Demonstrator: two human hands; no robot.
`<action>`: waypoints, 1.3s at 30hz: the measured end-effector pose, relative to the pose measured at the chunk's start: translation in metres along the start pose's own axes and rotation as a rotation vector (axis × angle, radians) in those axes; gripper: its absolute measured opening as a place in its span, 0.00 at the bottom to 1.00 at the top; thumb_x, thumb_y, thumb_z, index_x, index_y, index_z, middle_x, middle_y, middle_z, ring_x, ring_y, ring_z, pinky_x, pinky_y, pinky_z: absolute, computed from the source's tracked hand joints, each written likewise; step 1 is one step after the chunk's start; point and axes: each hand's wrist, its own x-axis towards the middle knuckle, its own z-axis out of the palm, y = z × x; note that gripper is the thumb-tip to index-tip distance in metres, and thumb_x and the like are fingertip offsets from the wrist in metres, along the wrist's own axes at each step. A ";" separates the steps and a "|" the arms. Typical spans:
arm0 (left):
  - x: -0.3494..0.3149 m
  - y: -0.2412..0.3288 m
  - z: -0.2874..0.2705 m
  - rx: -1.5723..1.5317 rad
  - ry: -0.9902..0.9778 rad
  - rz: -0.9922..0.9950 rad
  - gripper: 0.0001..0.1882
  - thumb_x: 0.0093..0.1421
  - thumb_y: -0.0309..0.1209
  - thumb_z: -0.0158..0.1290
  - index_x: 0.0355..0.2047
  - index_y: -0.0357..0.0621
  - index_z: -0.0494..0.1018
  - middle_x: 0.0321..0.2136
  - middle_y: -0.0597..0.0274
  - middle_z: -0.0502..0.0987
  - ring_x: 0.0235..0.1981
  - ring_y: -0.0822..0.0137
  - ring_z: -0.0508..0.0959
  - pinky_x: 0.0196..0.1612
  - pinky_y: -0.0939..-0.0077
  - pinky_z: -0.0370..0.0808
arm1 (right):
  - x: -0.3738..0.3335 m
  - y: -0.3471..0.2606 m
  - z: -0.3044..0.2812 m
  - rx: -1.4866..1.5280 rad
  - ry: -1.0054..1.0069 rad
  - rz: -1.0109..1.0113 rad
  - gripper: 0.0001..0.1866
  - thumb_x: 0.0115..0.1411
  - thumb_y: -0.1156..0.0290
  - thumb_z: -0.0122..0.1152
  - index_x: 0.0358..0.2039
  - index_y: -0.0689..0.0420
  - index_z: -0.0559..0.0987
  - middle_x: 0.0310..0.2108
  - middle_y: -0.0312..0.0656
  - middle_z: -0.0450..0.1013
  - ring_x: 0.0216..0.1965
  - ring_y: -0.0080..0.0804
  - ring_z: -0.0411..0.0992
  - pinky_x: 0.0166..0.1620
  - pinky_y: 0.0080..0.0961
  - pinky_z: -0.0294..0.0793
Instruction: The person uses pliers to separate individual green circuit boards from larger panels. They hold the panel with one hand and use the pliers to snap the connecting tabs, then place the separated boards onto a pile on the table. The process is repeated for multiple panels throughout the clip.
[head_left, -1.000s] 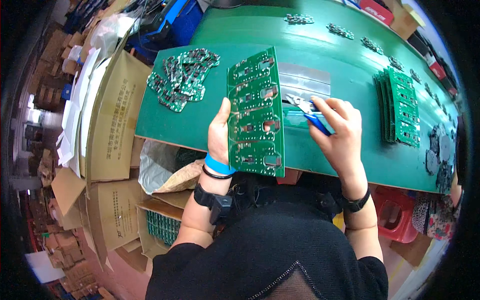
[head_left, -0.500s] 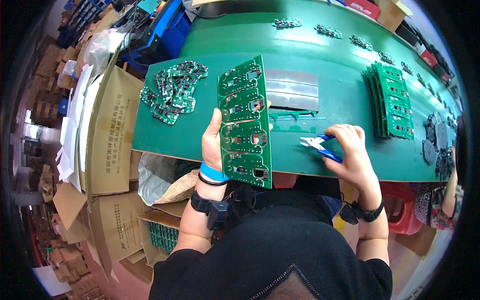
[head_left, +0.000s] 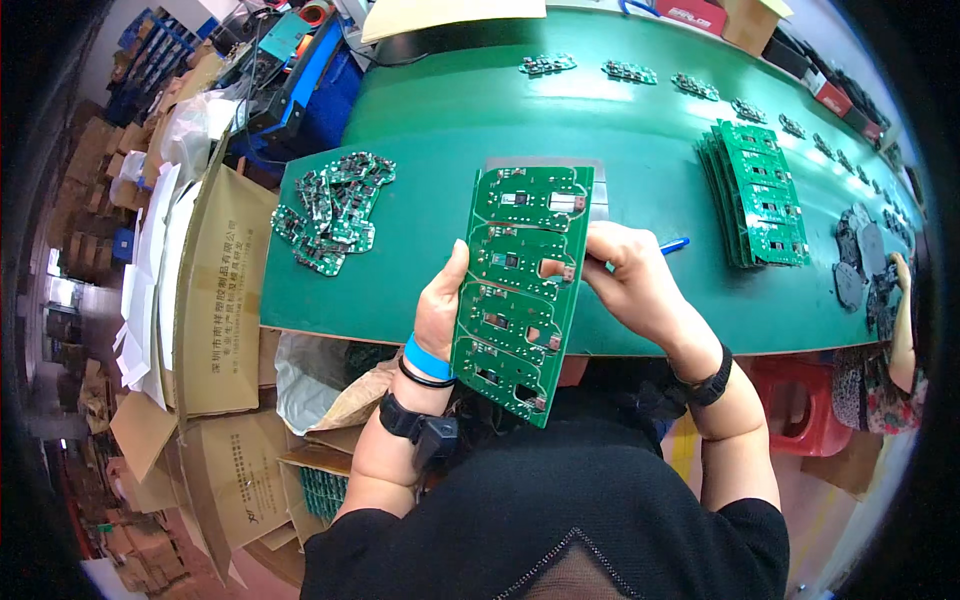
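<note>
My left hand grips the left edge of a green circuit-board panel, held up and slightly tilted above the table's near edge. Several joined boards with cut-out windows make up the panel. At its right edge, my right hand is closed, its fingertips partly behind the panel. A blue handle of the wire cutters sticks out beyond that hand; their jaws are hidden. Behind the panel's top lies a grey plate, mostly covered. A pile of separated circuit boards rests on the table to the left.
More green panels stand stacked at the right of the green table. Small boards form a row along the far side. Dark parts lie far right, near another person's arm. Cardboard boxes stand left; a red stool is below.
My right hand has moved left to the panel's edge, taking the cutters with it. The panel has come lower and a little to the right, and its tilt has changed.
</note>
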 end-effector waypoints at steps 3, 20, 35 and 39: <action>-0.002 0.013 0.007 0.204 0.051 0.032 0.34 0.64 0.53 0.29 0.60 0.37 0.51 0.51 0.37 0.64 0.41 0.46 0.76 0.36 0.51 0.78 | 0.003 0.008 -0.004 0.271 0.021 0.232 0.05 0.50 0.74 0.60 0.27 0.62 0.76 0.21 0.46 0.71 0.23 0.41 0.70 0.29 0.31 0.69; 0.143 0.105 0.066 2.551 -0.235 0.594 0.18 0.48 0.32 0.60 0.39 0.39 0.72 0.34 0.48 0.76 0.34 0.51 0.76 0.39 0.66 0.72 | -0.006 0.049 0.012 -0.426 -0.032 0.001 0.05 0.47 0.77 0.52 0.25 0.58 0.77 0.25 0.46 0.70 0.33 0.45 0.70 0.38 0.36 0.69; 0.132 0.082 0.062 2.679 -0.044 0.307 0.13 0.50 0.34 0.57 0.38 0.51 0.74 0.29 0.55 0.78 0.32 0.52 0.77 0.36 0.62 0.74 | 0.001 0.048 0.024 -0.463 -0.138 -0.053 0.03 0.48 0.76 0.54 0.20 0.59 0.73 0.26 0.44 0.69 0.34 0.42 0.69 0.39 0.34 0.70; 0.133 0.081 0.054 2.710 -0.135 0.417 0.13 0.51 0.34 0.56 0.38 0.52 0.74 0.27 0.56 0.78 0.29 0.52 0.77 0.34 0.63 0.74 | 0.001 0.051 0.022 -0.456 -0.149 -0.075 0.03 0.48 0.74 0.55 0.20 0.59 0.73 0.26 0.44 0.69 0.34 0.42 0.68 0.38 0.34 0.70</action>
